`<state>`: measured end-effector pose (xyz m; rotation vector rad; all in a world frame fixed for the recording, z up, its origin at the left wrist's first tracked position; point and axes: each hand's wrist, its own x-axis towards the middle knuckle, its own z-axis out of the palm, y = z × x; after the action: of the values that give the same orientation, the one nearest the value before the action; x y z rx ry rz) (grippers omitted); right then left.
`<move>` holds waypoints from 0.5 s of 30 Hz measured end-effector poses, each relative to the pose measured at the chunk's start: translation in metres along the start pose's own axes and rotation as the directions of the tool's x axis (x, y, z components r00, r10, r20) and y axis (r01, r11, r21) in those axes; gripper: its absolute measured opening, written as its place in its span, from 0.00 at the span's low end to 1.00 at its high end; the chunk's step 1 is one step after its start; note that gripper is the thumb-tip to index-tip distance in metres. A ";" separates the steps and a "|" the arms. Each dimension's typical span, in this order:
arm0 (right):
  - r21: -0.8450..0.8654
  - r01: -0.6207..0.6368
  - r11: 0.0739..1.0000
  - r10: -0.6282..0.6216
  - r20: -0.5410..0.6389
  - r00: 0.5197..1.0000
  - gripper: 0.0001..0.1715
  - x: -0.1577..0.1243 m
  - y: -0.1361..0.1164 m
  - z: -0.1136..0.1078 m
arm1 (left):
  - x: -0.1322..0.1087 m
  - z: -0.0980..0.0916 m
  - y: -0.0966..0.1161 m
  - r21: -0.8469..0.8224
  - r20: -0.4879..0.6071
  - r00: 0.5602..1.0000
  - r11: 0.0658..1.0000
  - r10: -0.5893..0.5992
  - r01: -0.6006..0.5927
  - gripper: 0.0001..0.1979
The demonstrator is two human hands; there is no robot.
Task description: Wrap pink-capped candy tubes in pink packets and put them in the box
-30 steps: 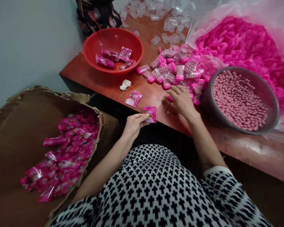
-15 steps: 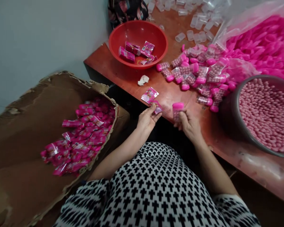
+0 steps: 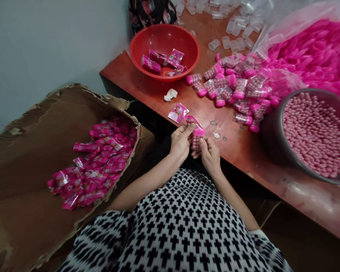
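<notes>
In the head view, the person's left hand point(image 3: 181, 142) pinches a pink wrapper point(image 3: 190, 120) between thumb and fingers, while the right hand point(image 3: 211, 154) grips a small bead-filled bottle point(image 3: 196, 143) with its pink cap toward the far side. Wrapper and bottle meet between the hands, at the near edge of the table point(image 3: 229, 141); whether the cap is inside the wrapper cannot be told.

The bottle sits at the dark gap on the near side, so a loose right-hand grip could let it drop there. The wrapper looks thin; a cap pushed in askew might crease or tear it. A loose wrapper point(image 3: 178, 113) lies flat just left of the held one, close enough to the near edge that a brush of the left hand could sweep it off. Farther right, the gray tub point(image 3: 285, 139) of pink beads stands near the heap of filled bottles point(image 3: 240, 88); a wide swing of the right arm could jolt either and scatter pieces.
</notes>
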<state>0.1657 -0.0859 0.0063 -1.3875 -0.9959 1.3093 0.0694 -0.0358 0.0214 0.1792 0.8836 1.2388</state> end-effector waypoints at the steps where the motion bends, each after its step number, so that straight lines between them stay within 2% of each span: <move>1: 0.022 0.005 1.000 -0.005 0.013 1.000 0.18 0.000 0.001 0.000 | 0.000 0.000 0.001 0.021 0.031 0.999 1.000 0.013 -0.014 0.16; 5: 0.002 0.073 0.997 -0.073 -0.011 0.997 0.18 0.000 0.007 -0.003 | 0.000 -0.002 0.005 0.126 0.170 0.985 0.992 -0.009 -0.012 0.19; 8: -0.090 0.144 0.985 -0.149 -0.056 0.987 0.17 0.001 0.013 -0.006 | 0.001 -0.004 0.004 0.205 0.201 0.978 0.979 -0.046 0.003 0.21; 11: -0.170 0.188 0.967 -0.203 -0.074 0.976 0.16 0.002 0.015 -0.009 | 0.003 -0.006 0.003 0.280 0.215 0.973 0.960 -0.086 0.023 0.16; 13: -0.144 0.179 0.973 -0.190 -0.065 0.980 0.16 0.003 0.013 -0.009 | 0.004 -0.007 0.004 0.323 0.234 0.967 0.946 -0.097 0.016 0.16; 15: -0.026 0.121 0.992 -0.121 -0.010 0.993 0.18 0.005 0.010 -0.010 | 0.004 -0.008 0.006 0.371 0.249 0.963 0.929 -0.108 0.008 0.17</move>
<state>0.1755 -0.0842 -0.0050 -1.3313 -1.0754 1.2016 0.0596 -0.0323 0.0174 0.6024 0.8719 0.9562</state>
